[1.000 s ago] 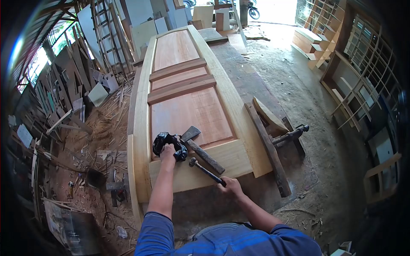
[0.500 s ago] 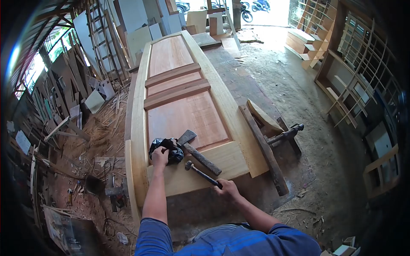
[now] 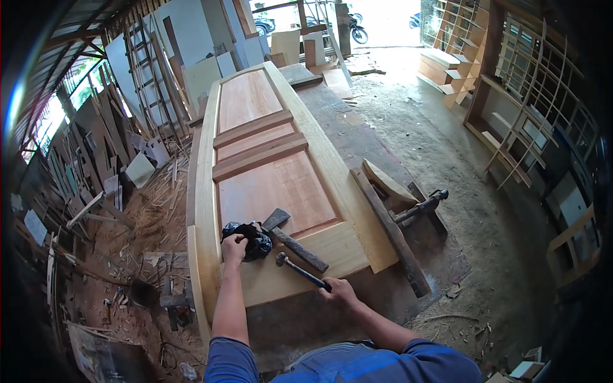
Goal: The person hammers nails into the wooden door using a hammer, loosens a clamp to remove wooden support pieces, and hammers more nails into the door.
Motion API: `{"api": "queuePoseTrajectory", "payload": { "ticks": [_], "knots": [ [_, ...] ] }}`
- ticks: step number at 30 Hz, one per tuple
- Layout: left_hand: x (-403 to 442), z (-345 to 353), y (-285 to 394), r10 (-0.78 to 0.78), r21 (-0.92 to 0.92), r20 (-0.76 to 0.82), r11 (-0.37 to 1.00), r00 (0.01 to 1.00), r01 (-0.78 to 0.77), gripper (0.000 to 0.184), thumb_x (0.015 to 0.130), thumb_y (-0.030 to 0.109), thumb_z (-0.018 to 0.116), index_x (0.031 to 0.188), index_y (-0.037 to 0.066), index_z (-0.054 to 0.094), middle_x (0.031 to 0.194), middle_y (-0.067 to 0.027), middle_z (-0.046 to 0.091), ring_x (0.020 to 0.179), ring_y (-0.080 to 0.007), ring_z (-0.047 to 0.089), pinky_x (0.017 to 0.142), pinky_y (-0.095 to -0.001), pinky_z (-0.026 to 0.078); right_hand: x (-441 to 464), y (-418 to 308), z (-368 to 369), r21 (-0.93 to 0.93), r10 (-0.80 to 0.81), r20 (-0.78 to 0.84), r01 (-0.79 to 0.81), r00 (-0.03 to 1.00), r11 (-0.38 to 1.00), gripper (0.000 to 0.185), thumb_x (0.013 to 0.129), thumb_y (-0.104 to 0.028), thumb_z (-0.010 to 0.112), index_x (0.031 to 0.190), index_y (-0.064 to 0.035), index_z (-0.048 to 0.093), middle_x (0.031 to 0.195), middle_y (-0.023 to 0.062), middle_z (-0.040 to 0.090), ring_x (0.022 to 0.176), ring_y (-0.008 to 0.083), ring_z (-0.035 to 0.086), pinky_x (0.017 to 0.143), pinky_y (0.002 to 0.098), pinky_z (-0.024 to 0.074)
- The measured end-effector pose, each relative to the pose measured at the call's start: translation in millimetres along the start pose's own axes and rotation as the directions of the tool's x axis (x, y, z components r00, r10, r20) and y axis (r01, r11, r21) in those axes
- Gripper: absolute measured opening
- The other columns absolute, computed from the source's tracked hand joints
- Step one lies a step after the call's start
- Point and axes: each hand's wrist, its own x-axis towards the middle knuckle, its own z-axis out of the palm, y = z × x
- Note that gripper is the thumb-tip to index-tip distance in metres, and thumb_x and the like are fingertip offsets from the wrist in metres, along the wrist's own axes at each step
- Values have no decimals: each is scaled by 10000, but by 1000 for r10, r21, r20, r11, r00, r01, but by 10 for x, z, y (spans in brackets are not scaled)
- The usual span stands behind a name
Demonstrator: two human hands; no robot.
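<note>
A long wooden door panel (image 3: 274,185) lies flat on a workbench. On its near end rests a black plastic bag (image 3: 257,242), its mouth open. My left hand (image 3: 234,247) is at the bag's left edge with fingers pinched together; what they hold is too small to make out. My right hand (image 3: 338,292) is wrapped round the handle of a hammer (image 3: 300,270), whose head points up and left over the door's near rail. Between bag and hammer lies a hatchet (image 3: 297,246) with a worn wooden handle.
A dark wooden bar (image 3: 391,233) lies along the door's right side, beside a clamp (image 3: 418,209) and a curved wood piece (image 3: 388,184). Scrap boards and offcuts cover the left floor. Lattice frames (image 3: 533,96) stand at the right.
My left hand has drawn back from inside the bag to its left edge, fingers pinched. The view has tilted up slightly. My right hand still grips the hammer.
</note>
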Motion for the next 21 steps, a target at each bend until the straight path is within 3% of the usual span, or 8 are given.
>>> {"api": "queuePoseTrajectory", "payload": {
  "ticks": [3,6,9,16,19,21],
  "knots": [
    [87,115,-240,83,86,-53,993,995,-79,313,814,160,845,1090,12,839,944,-164,829,855,-269,808,840,-394,639,10,42,32,8,11,19,-12,1000,1000,325,949,-352,725,1118,-86,803,953,175,805,942,338,800,866,442,608],
    [41,66,-191,87,33,-20,996,996,-86,310,818,151,824,1097,15,837,955,-157,832,869,-260,811,854,-392,642,5,48,40,30,4,22,-5,1000,1000,333,943,-356,731,1128,-87,797,952,193,796,935,363,791,858,465,604],
    [-17,-39,-14,-30,25,37,999,999,29,284,837,167,818,1074,11,835,949,-162,829,877,-270,811,872,-396,638,8,60,49,27,-13,26,12,1000,1000,349,940,-366,738,1147,-89,782,951,224,779,936,414,772,849,516,595],
    [-49,-151,95,-43,50,50,998,998,41,194,926,161,818,1032,-1,830,902,-143,823,820,-236,797,782,-372,636,2,22,38,3,1,38,-1,999,1000,351,936,-372,740,1144,-92,782,933,223,773,921,418,770,833,515,594],
    [-73,-188,202,-230,-219,149,941,962,259,172,996,147,775,1062,-6,815,892,-112,810,817,-182,783,745,-318,620,8,57,64,14,-9,18,8,1000,1000,361,932,-378,744,1127,-77,794,927,214,781,903,381,786,820,476,601],
    [-165,-273,278,-144,-385,151,903,978,192,170,1035,146,747,1080,-8,804,888,-91,794,806,-156,769,719,-293,611,1,96,56,-3,-10,9,10,1000,1000,368,931,-383,747,1118,-70,799,922,211,782,893,368,792,817,456,604]
  ]
}}
